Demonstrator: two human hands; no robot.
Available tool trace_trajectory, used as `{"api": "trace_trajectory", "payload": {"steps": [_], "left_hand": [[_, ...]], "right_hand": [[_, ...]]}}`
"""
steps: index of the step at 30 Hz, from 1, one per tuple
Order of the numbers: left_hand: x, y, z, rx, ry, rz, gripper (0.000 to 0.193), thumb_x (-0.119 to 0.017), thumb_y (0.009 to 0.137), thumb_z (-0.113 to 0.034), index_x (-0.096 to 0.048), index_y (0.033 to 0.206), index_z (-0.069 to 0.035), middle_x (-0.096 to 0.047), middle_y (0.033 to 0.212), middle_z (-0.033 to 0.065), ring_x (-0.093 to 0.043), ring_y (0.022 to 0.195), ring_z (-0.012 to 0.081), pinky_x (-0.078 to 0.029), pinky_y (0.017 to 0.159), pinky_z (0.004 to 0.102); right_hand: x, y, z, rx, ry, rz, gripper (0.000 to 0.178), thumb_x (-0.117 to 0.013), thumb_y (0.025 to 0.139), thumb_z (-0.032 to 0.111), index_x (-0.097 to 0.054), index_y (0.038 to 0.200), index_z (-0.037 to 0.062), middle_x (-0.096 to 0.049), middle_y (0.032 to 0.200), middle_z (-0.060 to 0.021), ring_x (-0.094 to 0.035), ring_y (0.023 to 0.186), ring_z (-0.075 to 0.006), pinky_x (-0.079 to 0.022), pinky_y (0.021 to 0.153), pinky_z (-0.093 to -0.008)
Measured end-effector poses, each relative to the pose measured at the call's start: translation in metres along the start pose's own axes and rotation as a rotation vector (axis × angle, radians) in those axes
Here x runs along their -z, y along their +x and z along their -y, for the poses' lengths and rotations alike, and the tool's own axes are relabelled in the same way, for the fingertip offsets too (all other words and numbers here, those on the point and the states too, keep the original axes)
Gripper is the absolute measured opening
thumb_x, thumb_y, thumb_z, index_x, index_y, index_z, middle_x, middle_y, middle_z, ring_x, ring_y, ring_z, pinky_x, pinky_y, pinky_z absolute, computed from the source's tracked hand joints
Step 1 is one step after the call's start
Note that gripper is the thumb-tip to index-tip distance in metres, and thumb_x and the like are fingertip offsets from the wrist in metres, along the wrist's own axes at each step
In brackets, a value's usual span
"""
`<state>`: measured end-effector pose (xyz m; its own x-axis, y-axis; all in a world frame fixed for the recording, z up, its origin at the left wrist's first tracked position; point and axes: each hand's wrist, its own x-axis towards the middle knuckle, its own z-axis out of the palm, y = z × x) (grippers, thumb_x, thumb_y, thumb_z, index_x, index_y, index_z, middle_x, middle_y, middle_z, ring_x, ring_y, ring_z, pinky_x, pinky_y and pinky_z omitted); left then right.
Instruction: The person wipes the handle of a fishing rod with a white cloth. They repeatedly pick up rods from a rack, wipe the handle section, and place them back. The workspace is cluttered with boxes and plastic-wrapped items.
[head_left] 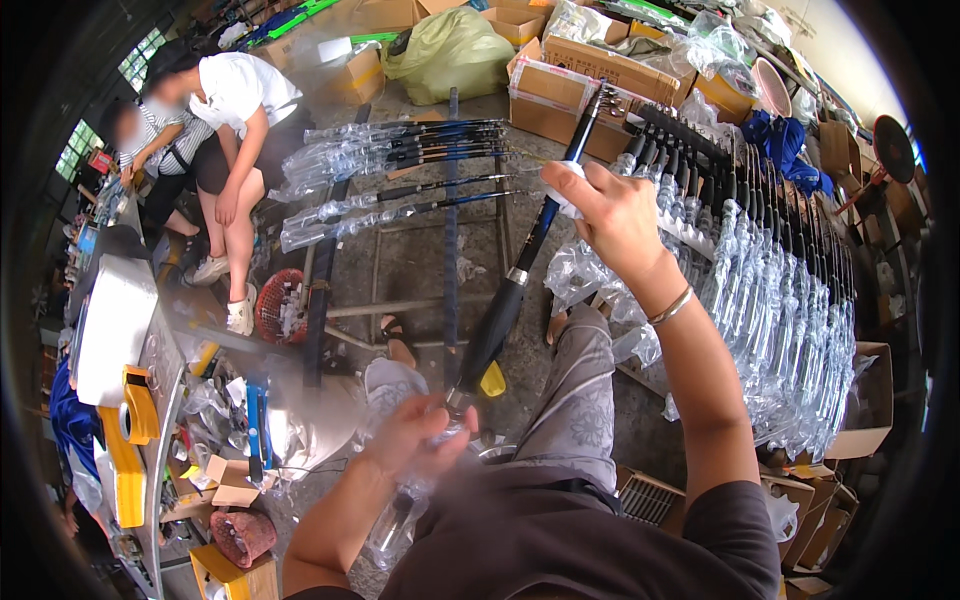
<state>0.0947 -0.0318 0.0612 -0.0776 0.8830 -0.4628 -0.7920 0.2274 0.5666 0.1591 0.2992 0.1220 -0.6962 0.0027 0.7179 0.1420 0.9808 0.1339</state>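
Observation:
A black and blue telescopic fishing rod [493, 335] slants across in front of me, its thick dark grip low and its tip section up and to the right. My left hand [418, 438] is closed round the butt end, close to my lap; clear plastic shows about its fingers. Higher up the blank, my right hand [612, 212] pinches the rod through a small white cloth [568, 208]. Clear plastic film [580, 275] hangs below that hand. Several rods in clear sleeves [400, 155] lie across a metal frame [452, 260] ahead of me.
At the right, many plastic-sleeved rods [770, 310] stand in a row against a rack. Cardboard boxes [590, 85] and a pale green sack [450, 55] sit at the back. Two people [240, 100] sit at the left, near a cluttered bench [165, 400] and a red basket [280, 305].

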Motion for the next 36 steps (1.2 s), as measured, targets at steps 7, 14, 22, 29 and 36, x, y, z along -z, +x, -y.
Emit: {"api": "trace_trajectory", "payload": {"steps": [7,14,22,29,36], "left_hand": [[-0.008,0.008,-0.001,-0.575,1.258,-0.570,0.029,-0.066,0.086,-0.019,-0.057,0.105,0.002,-0.060,0.070,0.0101,-0.054,0.050,0.0194,-0.041,0.047,0.0298],[-0.017,0.008,-0.005,-0.366,0.927,-0.526,0.024,-0.063,0.087,-0.015,-0.057,0.104,0.002,-0.057,0.069,0.0085,-0.049,0.046,0.0151,-0.037,0.044,0.0277],[-0.007,-0.008,-0.004,-0.103,0.202,-0.120,0.020,-0.058,0.087,-0.012,-0.060,0.104,-0.002,-0.055,0.070,0.0011,-0.048,0.056,0.0057,-0.035,0.048,0.0198],[-0.015,-0.009,0.000,-0.243,0.521,-0.239,0.033,-0.059,0.093,-0.027,-0.052,0.106,0.002,-0.052,0.069,0.0059,-0.039,0.042,0.0064,-0.031,0.039,0.0210],[0.004,-0.007,0.005,0.132,-0.267,0.215,0.043,-0.055,0.094,-0.039,-0.052,0.110,0.001,-0.050,0.067,0.0030,-0.038,0.042,0.0064,-0.031,0.039,0.0219]], "right_hand": [[-0.012,-0.023,0.025,-0.177,0.280,0.051,0.054,-0.061,0.061,-0.003,-0.061,0.112,0.0165,-0.055,0.070,-0.0078,-0.056,0.053,-0.0262,-0.045,0.048,-0.0375],[-0.020,-0.024,0.043,0.017,0.193,0.082,0.043,-0.060,0.073,0.005,-0.059,0.112,0.0214,-0.052,0.067,-0.0028,-0.057,0.051,-0.0216,-0.043,0.041,-0.0354],[-0.010,-0.009,0.015,-0.114,0.250,0.008,0.050,-0.064,0.064,0.003,-0.060,0.111,0.0200,-0.053,0.067,-0.0043,-0.058,0.057,-0.0275,-0.045,0.049,-0.0398],[-0.013,-0.021,0.033,-0.056,0.454,-0.025,0.051,-0.066,0.062,0.002,-0.060,0.110,0.0173,-0.054,0.068,-0.0051,-0.057,0.056,-0.0277,-0.046,0.048,-0.0392],[-0.014,-0.027,0.056,0.117,0.382,-0.089,0.043,-0.065,0.067,0.007,-0.060,0.108,0.0181,-0.042,0.061,-0.0022,-0.052,0.049,-0.0191,-0.041,0.041,-0.0339]]}}
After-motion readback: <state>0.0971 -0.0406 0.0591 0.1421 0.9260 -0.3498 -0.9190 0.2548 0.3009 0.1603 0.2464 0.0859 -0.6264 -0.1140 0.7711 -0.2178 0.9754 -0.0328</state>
